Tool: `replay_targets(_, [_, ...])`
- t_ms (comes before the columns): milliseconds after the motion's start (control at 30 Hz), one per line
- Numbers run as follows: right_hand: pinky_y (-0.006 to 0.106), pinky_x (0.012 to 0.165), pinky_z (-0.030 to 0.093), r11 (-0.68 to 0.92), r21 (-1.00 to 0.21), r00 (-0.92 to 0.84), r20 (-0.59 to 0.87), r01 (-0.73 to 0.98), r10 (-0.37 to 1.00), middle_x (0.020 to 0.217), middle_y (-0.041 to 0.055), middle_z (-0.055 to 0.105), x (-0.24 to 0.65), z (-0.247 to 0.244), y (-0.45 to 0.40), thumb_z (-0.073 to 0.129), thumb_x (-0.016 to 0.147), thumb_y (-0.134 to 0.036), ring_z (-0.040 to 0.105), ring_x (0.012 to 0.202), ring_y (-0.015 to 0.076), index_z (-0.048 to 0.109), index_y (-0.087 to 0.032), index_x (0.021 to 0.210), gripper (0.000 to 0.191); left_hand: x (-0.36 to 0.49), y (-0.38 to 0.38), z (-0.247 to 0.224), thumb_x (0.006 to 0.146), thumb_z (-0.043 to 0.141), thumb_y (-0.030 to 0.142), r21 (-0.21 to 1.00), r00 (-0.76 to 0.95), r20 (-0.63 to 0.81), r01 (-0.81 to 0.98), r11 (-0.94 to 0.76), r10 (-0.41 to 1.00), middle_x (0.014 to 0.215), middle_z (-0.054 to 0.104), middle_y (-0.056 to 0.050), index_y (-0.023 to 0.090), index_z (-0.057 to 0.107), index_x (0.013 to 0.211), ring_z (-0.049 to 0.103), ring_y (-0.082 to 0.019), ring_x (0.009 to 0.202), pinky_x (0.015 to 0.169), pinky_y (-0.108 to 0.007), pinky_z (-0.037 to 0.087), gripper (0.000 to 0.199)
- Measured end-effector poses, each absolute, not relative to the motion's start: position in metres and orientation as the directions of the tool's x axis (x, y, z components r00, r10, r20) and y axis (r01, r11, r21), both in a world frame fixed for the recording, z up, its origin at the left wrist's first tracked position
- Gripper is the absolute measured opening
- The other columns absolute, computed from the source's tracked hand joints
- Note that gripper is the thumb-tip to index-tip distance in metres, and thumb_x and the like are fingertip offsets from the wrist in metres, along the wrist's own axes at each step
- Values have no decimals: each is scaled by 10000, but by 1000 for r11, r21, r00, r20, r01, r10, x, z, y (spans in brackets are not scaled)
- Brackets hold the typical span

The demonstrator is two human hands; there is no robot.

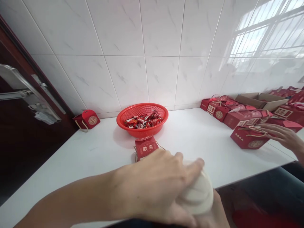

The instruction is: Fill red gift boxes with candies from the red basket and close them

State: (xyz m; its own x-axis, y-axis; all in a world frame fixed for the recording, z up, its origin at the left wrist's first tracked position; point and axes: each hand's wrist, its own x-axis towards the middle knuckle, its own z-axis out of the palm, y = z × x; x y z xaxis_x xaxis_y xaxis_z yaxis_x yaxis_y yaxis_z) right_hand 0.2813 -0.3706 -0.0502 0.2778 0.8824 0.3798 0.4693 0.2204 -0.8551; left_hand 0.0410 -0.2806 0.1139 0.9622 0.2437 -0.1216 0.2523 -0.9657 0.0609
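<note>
A round, off-white object (200,194) with a smooth, disc-like face is held low in front of me, over the table's front edge. Its kind is unclear, as motion blurs it and my hands cover much of it. From the left, my left hand (154,185) reaches across it, fingers and thumb closed about its near side. Below and to its right, my right hand (215,213) supports it, with most fingers hidden. Just behind my left hand, a red gift box (145,148) with a cord handle stands on the white table (104,158), partly covered by that hand.
Behind the box sits a red plastic basket (142,107) of wrapped candies (142,121). One red box (87,119) stands at the left wall. At right, another person's hand (281,134) touches a red box (248,136), near several more boxes (222,112) and an open cardboard carton (273,103).
</note>
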Motion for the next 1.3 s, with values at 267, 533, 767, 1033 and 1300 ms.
replay_targets(267, [381, 582, 609, 240, -959, 278, 275, 153, 920, 945, 77, 757, 195, -85, -370, 816, 665, -449, 718, 746, 309, 614, -248, 1223, 627, 45, -273, 113, 767, 771, 328, 115, 986, -88, 151, -982, 141, 1242, 587, -89, 357, 419, 1451, 644, -232, 875, 669, -280, 472, 770])
replay_targets(533, [387, 674, 612, 230, -956, 289, 275, 181, 917, 1011, 41, 746, 195, -89, -371, 862, 567, -325, 721, 826, 328, 590, -285, 1231, 719, 58, -278, 110, 746, 557, 751, 227, 800, -204, 599, -768, 564, 752, 595, -63, 186, 661, 974, 606, -264, 626, 461, -284, 387, 618])
replay_targets(767, [386, 679, 596, 215, -963, 282, 255, 165, 925, 1010, 59, 738, 196, -89, -366, 851, 614, -366, 704, 802, 295, 584, -255, 1217, 668, 38, -266, 113, 760, 741, 552, 202, 943, -191, 310, -929, 273, 1438, 491, -141, 423, 290, 1546, 629, -352, 1108, 731, -343, 503, 915])
replay_targets(1033, [299, 661, 541, 129, -989, 263, 144, 72, 954, 910, 50, 726, 192, -76, -367, 819, 641, -368, 659, 796, 236, 620, -183, 1105, 538, 44, -243, 117, 739, 784, 446, 282, 942, -228, 305, -910, 245, 898, 646, -27, 285, 493, 1415, 627, -203, 718, 607, -266, 424, 753])
replay_targets(1300, [281, 600, 537, 112, -986, 233, 138, 122, 963, 841, 39, 722, 194, -76, -367, 816, 632, -388, 652, 725, 219, 625, -175, 1056, 511, 52, -247, 121, 673, 805, 396, 215, 970, -182, 198, -956, 160, 1059, 615, -41, 334, 549, 1353, 593, -173, 703, 537, -256, 361, 729])
